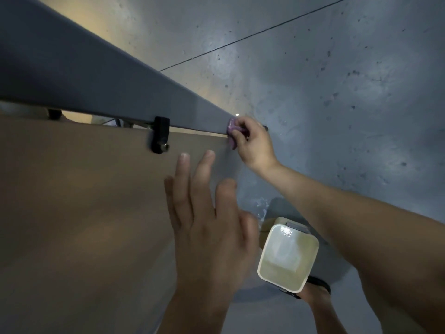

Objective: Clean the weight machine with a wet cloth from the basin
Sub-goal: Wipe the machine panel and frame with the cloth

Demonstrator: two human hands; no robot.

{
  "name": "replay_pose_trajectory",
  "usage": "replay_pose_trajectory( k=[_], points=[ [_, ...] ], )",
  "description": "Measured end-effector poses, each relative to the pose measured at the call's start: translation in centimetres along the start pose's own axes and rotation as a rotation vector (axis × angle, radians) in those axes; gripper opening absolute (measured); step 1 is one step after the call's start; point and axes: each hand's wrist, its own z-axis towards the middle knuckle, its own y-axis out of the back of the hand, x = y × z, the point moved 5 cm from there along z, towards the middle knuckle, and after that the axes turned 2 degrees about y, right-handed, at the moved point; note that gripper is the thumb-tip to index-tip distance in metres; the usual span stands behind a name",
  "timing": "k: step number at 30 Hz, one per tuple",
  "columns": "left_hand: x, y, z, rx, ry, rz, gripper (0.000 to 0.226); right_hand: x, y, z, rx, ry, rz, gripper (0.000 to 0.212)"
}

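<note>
A long grey beam of the weight machine (101,88) runs from upper left down to the centre. At its lower end my right hand (252,143) grips a small purple cloth (233,131) and presses it against the beam's tip. My left hand (207,213) is spread with straight fingers, lying flat on a wide tan panel (84,201) below the beam. A white rectangular basin (287,254) holding cloudy water stands on the floor at lower right, under my right forearm.
A black clamp-like fitting (160,137) hangs from the beam's lower edge, and a second black knob (55,114) sits further left. The grey concrete floor (337,80) is wet beside the basin. My foot in a dark sandal (315,291) stands just below the basin.
</note>
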Motion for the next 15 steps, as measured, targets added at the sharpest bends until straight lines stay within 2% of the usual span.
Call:
replay_pose_trajectory(
  k=[2,4,8,15],
  points=[
    [0.3,-1.5,0.0,0.057,-0.015,-0.007,0.032,-2.7,-0.3,1.1,0.081,-0.151,0.063,0.016],
    [0.7,-3.4,0.3,0.131,-0.020,-0.015,0.031,-4.4,0.5,1.9,0.094,-0.221,0.127,0.016],
    [0.8,-7.2,1.5,0.244,-0.043,0.056,0.033,-7.9,3.7,2.0,-0.078,-0.372,0.317,0.020],
    [1.3,-12.4,2.9,0.276,-0.033,0.195,0.033,-13.3,3.0,1.2,-0.044,-0.416,0.311,0.021]
  ],
)
